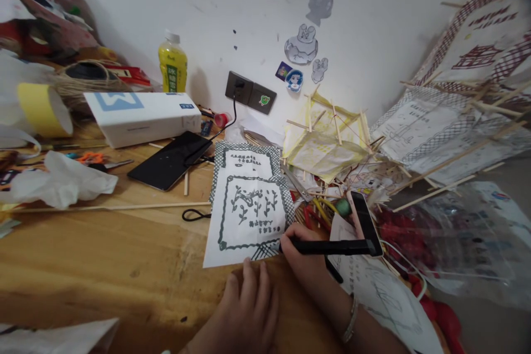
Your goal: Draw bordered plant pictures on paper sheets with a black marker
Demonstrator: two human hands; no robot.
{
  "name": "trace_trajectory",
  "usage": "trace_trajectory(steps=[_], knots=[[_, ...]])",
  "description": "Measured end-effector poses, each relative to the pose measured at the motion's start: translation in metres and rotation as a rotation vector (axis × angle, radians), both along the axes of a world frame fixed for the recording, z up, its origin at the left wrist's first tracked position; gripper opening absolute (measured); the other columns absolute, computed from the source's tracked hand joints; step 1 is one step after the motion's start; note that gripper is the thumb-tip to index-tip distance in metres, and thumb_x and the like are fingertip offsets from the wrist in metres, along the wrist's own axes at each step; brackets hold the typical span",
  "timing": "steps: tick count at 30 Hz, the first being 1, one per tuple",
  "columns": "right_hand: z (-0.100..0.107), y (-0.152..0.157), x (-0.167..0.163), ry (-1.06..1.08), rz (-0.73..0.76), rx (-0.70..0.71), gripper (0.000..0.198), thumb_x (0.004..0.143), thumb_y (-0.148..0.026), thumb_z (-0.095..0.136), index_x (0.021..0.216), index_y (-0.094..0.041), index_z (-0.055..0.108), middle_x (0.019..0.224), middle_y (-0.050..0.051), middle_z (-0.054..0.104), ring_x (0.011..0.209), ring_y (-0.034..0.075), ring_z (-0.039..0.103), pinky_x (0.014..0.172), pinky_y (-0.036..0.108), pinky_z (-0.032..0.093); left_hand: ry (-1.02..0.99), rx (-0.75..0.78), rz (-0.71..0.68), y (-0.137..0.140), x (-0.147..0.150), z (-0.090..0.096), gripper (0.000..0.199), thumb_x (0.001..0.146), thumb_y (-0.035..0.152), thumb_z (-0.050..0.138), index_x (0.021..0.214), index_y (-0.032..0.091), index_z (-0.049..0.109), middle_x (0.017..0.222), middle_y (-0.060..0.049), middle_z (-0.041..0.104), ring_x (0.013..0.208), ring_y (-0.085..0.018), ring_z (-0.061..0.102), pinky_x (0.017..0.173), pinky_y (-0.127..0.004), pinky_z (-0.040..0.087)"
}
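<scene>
A sheet of paper with a dark green drawing lies on the wooden table. It shows leafy sprigs inside a wavy frame, lines of writing, and a crosshatched border that covers part of the margin. My right hand grips a black marker pen, its fingers at the lower right corner of the sheet. The pen's tip is hidden by the fingers. My left hand lies flat with fingers stretched out, fingertips at the sheet's bottom edge, holding nothing. Below the marker, a second dark pen rests partly hidden by my right hand.
Behind the sheet lie a black tablet with a cable and a white box; a yellow drink bottle stands near the wall. On the right are a pink-edged phone, stick-and-paper frames and plastic bags. Crumpled tissue lies left.
</scene>
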State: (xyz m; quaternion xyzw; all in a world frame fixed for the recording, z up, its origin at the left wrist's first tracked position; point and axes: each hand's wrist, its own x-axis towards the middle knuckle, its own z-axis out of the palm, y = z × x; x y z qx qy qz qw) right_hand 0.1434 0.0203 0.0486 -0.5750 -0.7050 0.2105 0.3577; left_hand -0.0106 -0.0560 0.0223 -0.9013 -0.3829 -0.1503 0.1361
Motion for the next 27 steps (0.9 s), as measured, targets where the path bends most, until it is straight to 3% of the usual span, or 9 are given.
trace_trajectory(steps=[10, 20, 27], knots=[[0.003, 0.006, 0.007, 0.099, 0.012, -0.059, 0.019, 0.068, -0.027, 0.046, 0.050, -0.020, 0.042, 0.048, -0.004, 0.043, 0.048, 0.012, 0.042, 0.047, 0.023, 0.031, 0.029, -0.112, -0.013, 0.001, -0.001, 0.007, 0.050, 0.093, 0.050, 0.040, 0.118, 0.013, 0.062, 0.120, -0.020, 0.061, 0.106, -0.038, 0.055, 0.080, -0.049, 0.040], [0.004, 0.002, 0.007, 0.005, 0.145, -0.057, 0.018, 0.071, -0.022, 0.048, 0.053, -0.019, 0.046, 0.051, -0.004, 0.048, 0.051, 0.011, 0.045, 0.049, 0.022, 0.032, 0.046, -0.076, -0.035, 0.003, -0.003, 0.009, 0.051, 0.091, 0.052, 0.043, 0.118, 0.012, 0.062, 0.121, -0.020, 0.060, 0.108, -0.037, 0.052, 0.086, -0.050, 0.035], [0.000, 0.004, 0.006, 0.052, 0.040, -0.061, 0.017, 0.069, -0.022, 0.048, 0.052, -0.019, 0.046, 0.051, -0.003, 0.048, 0.053, 0.012, 0.046, 0.053, 0.024, 0.034, 0.038, -0.143, -0.032, 0.005, -0.003, 0.016, 0.051, 0.091, 0.050, 0.044, 0.121, 0.012, 0.060, 0.124, -0.022, 0.057, 0.110, -0.037, 0.051, 0.089, -0.050, 0.034]])
